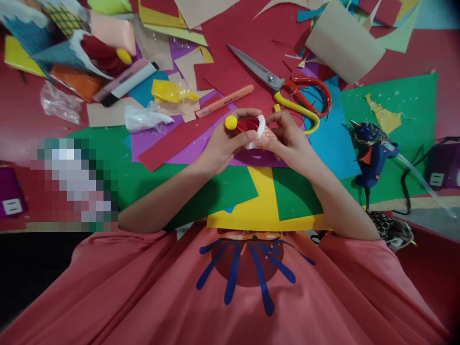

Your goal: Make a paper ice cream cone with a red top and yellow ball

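Observation:
Between my two hands is a small paper ice cream cone [266,133], with an orange lattice pattern, a white rim, a red folded filling and a yellow ball at its tip. The cone lies on its side, its mouth facing left. My left hand [230,141] is closed round the red end, thumb on the white rim. My right hand [287,136] grips the patterned body, its thumb pressed near the rim. Just beyond them lie large scissors [271,79] with red and yellow handles and an orange marker [224,101].
A blue glue gun [375,160] with its cord rests on green paper [406,105] at the right. Several finished cones [68,55] and clay packets lie at the upper left. A beige paper roll [345,43] stands at the back right. Coloured paper scraps cover the table.

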The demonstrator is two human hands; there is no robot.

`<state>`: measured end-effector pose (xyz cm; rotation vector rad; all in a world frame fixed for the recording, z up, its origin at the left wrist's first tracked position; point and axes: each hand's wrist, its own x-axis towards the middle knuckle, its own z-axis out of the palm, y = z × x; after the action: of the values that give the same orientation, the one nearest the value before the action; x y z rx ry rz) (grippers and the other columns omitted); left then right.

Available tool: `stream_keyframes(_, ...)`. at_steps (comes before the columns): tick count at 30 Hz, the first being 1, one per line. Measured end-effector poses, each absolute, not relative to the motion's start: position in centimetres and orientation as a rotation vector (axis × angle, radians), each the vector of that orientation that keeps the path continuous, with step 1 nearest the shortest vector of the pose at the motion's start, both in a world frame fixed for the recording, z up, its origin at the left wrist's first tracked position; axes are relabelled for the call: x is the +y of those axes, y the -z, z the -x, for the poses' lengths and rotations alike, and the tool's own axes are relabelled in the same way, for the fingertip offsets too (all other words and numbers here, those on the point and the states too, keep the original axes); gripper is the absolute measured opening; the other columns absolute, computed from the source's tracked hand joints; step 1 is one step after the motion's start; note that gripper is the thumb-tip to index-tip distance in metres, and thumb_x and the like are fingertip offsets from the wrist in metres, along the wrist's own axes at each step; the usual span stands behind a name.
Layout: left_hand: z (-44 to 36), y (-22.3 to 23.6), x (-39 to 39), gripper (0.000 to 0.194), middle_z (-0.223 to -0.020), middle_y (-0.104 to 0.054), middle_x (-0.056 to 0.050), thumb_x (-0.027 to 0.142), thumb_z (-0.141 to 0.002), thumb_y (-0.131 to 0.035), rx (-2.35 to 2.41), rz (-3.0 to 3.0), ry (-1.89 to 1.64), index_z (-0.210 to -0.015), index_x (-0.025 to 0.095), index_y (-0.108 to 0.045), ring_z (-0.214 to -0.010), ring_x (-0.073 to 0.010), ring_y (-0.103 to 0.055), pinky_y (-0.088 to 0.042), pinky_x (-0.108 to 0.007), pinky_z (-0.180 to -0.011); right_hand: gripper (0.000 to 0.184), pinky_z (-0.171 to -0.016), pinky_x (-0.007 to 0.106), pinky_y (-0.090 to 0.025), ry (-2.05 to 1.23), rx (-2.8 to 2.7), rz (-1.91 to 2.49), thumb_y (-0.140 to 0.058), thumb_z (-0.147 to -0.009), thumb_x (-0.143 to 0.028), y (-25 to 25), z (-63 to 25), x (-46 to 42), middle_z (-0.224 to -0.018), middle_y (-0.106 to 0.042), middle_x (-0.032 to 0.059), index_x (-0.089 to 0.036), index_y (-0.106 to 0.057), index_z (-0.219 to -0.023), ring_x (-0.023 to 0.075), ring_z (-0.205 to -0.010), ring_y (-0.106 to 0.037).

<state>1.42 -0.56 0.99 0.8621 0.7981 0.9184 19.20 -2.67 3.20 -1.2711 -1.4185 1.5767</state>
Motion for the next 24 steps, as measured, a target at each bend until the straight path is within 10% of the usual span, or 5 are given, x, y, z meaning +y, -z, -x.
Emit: stream_keyframes(24, -1.58, -0.65, -0.79, 0.047, -0.102, -0.067, 0.001, 0.047, -0.064, -0.090, 0.805, -0.902, -0.944, -0.100, 0.026, -0.069, -0.095, -0.0158, -0.067, -0.053, -0.027, -0.083, 0.049, -0.062, 0.033, -0.053, -1.495, -1.458, 1.336, -0.064, -0.082, -0.068, -2.76, -19.00, -2.88, -0.082, -0.059, -0.0009, -0.027, -0.042, -0.097, 0.0181, -0.078, -0.062)
